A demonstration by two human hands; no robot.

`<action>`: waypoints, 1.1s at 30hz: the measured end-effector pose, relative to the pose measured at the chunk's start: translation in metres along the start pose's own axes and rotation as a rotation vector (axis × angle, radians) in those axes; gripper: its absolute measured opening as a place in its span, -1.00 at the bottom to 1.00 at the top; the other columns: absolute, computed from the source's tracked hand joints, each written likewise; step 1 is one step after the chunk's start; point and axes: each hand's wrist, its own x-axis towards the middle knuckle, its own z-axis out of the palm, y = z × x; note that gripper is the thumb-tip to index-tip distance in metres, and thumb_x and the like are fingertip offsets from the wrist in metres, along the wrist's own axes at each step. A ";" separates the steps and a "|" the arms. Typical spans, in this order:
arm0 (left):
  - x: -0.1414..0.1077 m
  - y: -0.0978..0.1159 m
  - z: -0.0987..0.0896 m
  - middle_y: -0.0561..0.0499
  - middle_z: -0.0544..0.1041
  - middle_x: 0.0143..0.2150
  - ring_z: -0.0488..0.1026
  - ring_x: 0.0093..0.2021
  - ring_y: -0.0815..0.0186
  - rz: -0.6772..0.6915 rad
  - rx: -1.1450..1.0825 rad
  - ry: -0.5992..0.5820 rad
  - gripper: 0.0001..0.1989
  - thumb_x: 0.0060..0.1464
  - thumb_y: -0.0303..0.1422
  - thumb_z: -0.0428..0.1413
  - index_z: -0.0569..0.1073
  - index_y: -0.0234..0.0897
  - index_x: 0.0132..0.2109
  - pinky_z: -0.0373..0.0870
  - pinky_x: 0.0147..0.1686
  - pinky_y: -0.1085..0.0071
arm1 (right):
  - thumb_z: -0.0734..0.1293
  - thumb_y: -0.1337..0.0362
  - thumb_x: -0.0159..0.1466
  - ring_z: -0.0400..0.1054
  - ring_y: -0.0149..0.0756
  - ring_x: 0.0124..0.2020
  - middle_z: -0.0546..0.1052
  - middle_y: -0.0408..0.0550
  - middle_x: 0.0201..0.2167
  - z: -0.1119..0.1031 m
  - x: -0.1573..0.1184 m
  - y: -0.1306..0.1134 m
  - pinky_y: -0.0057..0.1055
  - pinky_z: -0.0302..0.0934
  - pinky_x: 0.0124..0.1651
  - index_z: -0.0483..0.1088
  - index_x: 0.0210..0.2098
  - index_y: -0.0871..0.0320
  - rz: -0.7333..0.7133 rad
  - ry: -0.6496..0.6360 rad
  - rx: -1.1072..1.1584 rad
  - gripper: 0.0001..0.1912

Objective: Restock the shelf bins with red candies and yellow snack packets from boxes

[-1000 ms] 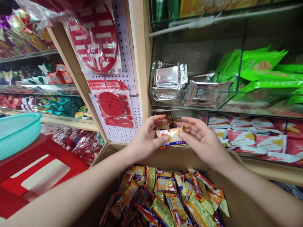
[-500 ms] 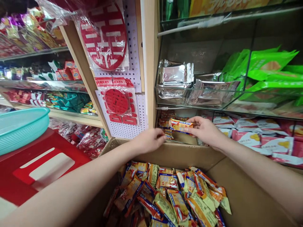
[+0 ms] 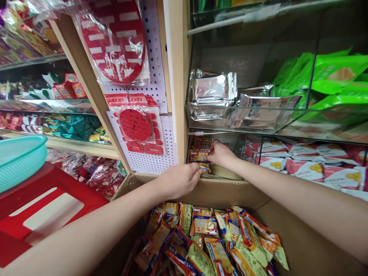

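Note:
My right hand (image 3: 220, 154) reaches into the lower shelf compartment. Its fingers and thumb close on the right end of an orange, yellow and blue wrapped snack bar (image 3: 197, 156), which lies flat at the stack of like bars there. My left hand (image 3: 181, 180) is at the front of that compartment, just over the box's far edge. Its fingers are curled together near the lower bars, and whatever they hold, if anything, is hidden. Below both arms a cardboard box (image 3: 169, 188) holds many loose snack bars (image 3: 204, 225) of the same kind.
Silver packets (image 3: 212, 89) and green bags (image 3: 330, 82) fill the glass shelf above. Pink-and-white packets (image 3: 304, 168) lie to the right. On the left are red paper decorations (image 3: 135, 124), a turquoise basket (image 3: 21, 161) and a red stool (image 3: 54, 207).
My right hand has carried the snack bar leftward and deeper into the compartment, onto the stack. My left hand has shifted slightly lower. The view has moved a little.

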 end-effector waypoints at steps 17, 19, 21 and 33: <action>-0.001 0.001 -0.002 -0.03 0.43 -0.41 0.38 -0.40 0.27 -0.002 -0.001 -0.033 -0.56 0.11 -0.12 -0.35 0.33 -0.25 -0.28 0.22 -0.39 0.41 | 0.32 0.01 -0.08 0.34 -0.12 -0.28 0.43 0.11 -0.28 -0.003 -0.010 0.002 -0.40 0.11 -0.40 0.17 -0.23 0.22 -0.040 -0.069 -0.181 -0.47; -0.002 0.002 -0.002 -0.03 0.43 -0.40 0.38 -0.39 0.28 0.001 -0.006 -0.031 -0.55 0.11 -0.12 -0.36 0.34 -0.25 -0.27 0.22 -0.38 0.41 | 0.26 0.01 0.01 0.34 -0.15 -0.32 0.44 0.05 -0.33 -0.008 -0.012 -0.001 -0.41 0.07 -0.43 0.20 -0.28 0.19 -0.065 -0.034 -0.206 -0.58; -0.002 0.002 -0.002 -0.04 0.44 -0.39 0.38 -0.38 0.27 0.009 -0.014 -0.027 -0.54 0.11 -0.12 -0.36 0.35 -0.25 -0.25 0.23 -0.37 0.40 | 0.19 0.05 0.09 0.33 -0.23 -0.39 0.44 -0.02 -0.42 -0.019 -0.019 -0.007 -0.42 0.03 -0.45 0.22 -0.37 0.16 -0.138 0.033 -0.196 -0.72; 0.002 0.002 0.000 -0.03 0.43 -0.40 0.36 -0.40 0.28 0.005 0.000 -0.008 -0.54 0.10 -0.11 -0.35 0.35 -0.25 -0.29 0.23 -0.38 0.39 | 0.32 0.24 0.02 0.31 -0.19 -0.35 0.42 0.05 -0.37 -0.011 -0.161 -0.030 -0.35 0.16 -0.35 0.34 -0.30 0.26 -0.790 -0.567 -0.369 -0.73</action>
